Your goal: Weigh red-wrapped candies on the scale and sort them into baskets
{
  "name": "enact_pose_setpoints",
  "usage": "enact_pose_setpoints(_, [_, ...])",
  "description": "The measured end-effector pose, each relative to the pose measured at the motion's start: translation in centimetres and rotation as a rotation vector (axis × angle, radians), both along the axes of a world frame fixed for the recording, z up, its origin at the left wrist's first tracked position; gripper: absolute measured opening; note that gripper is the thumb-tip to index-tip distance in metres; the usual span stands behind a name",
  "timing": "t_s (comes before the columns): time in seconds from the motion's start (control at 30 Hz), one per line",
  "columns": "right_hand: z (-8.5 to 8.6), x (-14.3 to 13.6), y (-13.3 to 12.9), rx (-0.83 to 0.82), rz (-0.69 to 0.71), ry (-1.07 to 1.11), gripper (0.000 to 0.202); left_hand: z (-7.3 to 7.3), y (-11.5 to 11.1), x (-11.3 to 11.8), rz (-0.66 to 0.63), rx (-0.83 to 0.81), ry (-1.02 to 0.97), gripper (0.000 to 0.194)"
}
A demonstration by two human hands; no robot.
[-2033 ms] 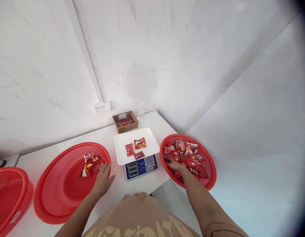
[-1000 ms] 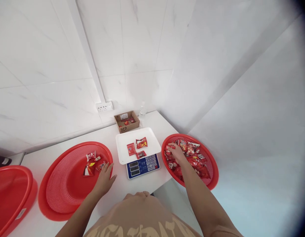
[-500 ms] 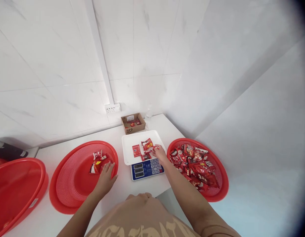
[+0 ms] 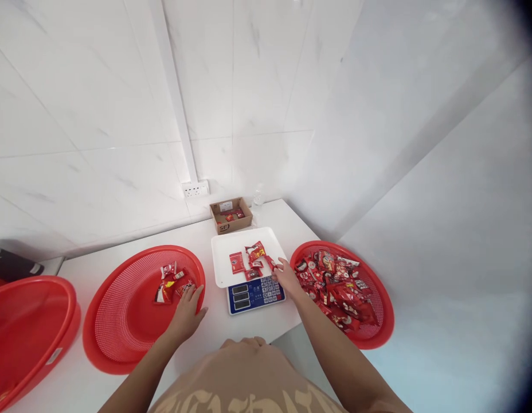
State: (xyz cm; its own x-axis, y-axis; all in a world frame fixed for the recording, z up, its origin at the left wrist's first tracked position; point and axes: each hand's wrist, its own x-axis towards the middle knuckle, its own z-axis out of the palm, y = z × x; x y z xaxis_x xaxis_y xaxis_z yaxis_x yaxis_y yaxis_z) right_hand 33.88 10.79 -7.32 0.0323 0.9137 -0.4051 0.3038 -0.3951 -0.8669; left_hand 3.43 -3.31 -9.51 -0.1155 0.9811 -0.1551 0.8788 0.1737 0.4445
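My left hand (image 4: 187,314) rests with its fingers spread at the right rim of a red plastic basket (image 4: 113,310). Inside that basket, close to the fingertips, lie a few red snack packets (image 4: 164,291). My right hand (image 4: 287,279) is at the right edge of a white scale tray (image 4: 223,246), fingers apart, beside a small red packet (image 4: 270,263). Fingertips and that packet are very close; whether they touch is hard to see. Several other red packets (image 4: 237,262) lie on the tray. Below it shows the blue keypad (image 4: 256,295) of the scale.
To the right stands a red basket (image 4: 388,321) heaped with red packets. Another red basket (image 4: 63,321) is at the far left. Behind the scale sit a small cardboard box (image 4: 235,225) with red packets and a clear plastic bottle (image 4: 258,195). A socket (image 4: 195,189) is on the wall.
My right hand has drawn slightly right, and the small red packet that was in its fingers now lies on the tray. My left hand has stayed almost still.
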Motion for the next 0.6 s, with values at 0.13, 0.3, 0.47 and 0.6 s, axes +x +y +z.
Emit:
enact_pose_setpoints(0.13, [-0.3, 0.1, -0.6, 0.033, 0.078, 0.107, 0.046, -0.4, 0.2, -0.1, -0.011, 0.011, 0.009, 0.057])
enact_pose_setpoints(0.3, [-0.6, 1.0, -1.1, 0.188, 0.103, -0.056, 0.034, -0.4, 0.2, -0.5, -0.006, -0.007, 0.022, 0.058])
enact_pose_setpoints(0.47, [-2.3, 4.9, -3.1, 0.501, -0.02, -0.419, 0.038, -0.4, -0.7, -1.4, 0.016, -0.06, -0.025, 0.068])
enact_pose_setpoints(0.6, [-3.6, 7.3, -6.1, 0.479, 0.079, -0.598, 0.05, -0.4, -1.1, -1.1, -0.002, -0.08, -0.071, 0.071])
